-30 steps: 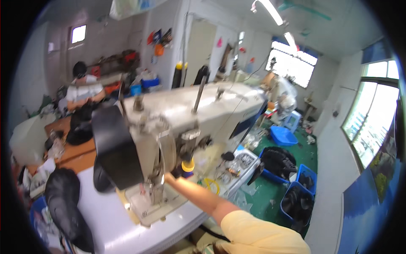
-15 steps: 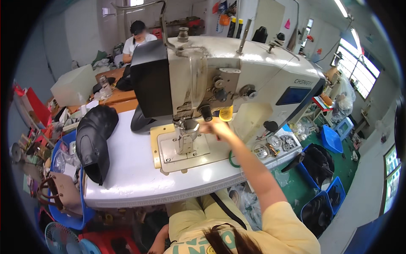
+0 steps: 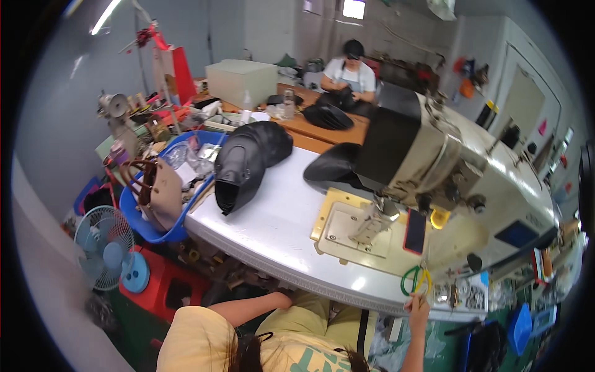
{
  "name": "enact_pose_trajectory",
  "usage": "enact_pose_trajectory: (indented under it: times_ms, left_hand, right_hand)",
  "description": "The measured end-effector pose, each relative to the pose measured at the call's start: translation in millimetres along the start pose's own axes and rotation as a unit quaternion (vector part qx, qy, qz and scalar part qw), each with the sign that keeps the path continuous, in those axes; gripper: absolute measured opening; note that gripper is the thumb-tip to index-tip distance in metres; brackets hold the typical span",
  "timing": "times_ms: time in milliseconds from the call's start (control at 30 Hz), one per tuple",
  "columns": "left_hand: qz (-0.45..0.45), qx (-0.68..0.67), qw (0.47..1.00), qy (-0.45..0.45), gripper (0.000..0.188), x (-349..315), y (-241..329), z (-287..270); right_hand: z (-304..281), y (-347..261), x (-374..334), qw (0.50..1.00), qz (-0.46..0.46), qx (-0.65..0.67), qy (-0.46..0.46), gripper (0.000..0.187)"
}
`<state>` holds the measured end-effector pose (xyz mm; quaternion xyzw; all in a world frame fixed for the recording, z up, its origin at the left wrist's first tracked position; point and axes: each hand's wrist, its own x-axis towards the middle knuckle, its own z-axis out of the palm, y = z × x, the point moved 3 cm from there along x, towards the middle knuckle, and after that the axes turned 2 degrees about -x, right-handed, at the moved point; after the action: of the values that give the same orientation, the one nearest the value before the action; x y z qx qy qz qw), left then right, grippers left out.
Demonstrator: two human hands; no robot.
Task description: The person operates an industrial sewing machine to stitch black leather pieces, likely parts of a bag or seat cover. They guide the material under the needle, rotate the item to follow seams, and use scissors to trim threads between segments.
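Observation:
At the table's front edge, my right hand has its fingers closed at the handles of a pair of scissors with green and yellow loops. The blades point away from me, toward the sewing machine. My left hand is low by my lap, below the table edge, its fingers hidden. A dark phone with a red edge lies on the machine bed, right of the presser foot. On the white tabletop to the left rests a black leather-like piece; another black piece lies behind the needle area.
A blue basket with a beige handbag stands left of the table, near a fan and a red stool. A tray of metal parts sits at the right edge. Across the brown table, a co-worker handles black material.
My right hand has drawn back from beside the needle area to the scissors at the front edge. The view has swung left, showing more of the basket, fan and co-worker.

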<state>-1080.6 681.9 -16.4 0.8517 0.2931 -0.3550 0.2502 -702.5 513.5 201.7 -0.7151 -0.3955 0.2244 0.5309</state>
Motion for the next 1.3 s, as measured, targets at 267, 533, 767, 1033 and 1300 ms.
enact_pose_trajectory:
  times_ms: [267, 533, 767, 1033, 1300]
  left_hand:
    - [-0.012, 0.083, 0.990, 0.111, 0.030, 48, 14, 37]
    - [0.058, 0.141, 0.988, 0.030, 0.026, -56, 60, -37]
    - [0.301, -0.220, 0.928, 0.008, 0.025, -205, 63, -179]
    - [-0.083, -0.007, 0.672, 0.736, 0.054, -306, -132, -252]
    - [-0.176, 0.056, 0.660, 0.728, 0.058, -287, -226, -247]
  right_hand:
    - [45, -21, 1, 0.961, -0.130, -0.241, 0.034, 0.014]
    - [48, -31, 6, 0.958, -0.071, -0.266, 0.076, 0.013]
    - [57, -22, 6, 0.960, -0.072, -0.250, 0.107, 0.011]
    - [125, -53, 15, 0.956, -0.185, -0.226, 0.021, 0.003]
    - [135, -38, 21, 0.950, -0.160, -0.264, 0.054, 0.008]
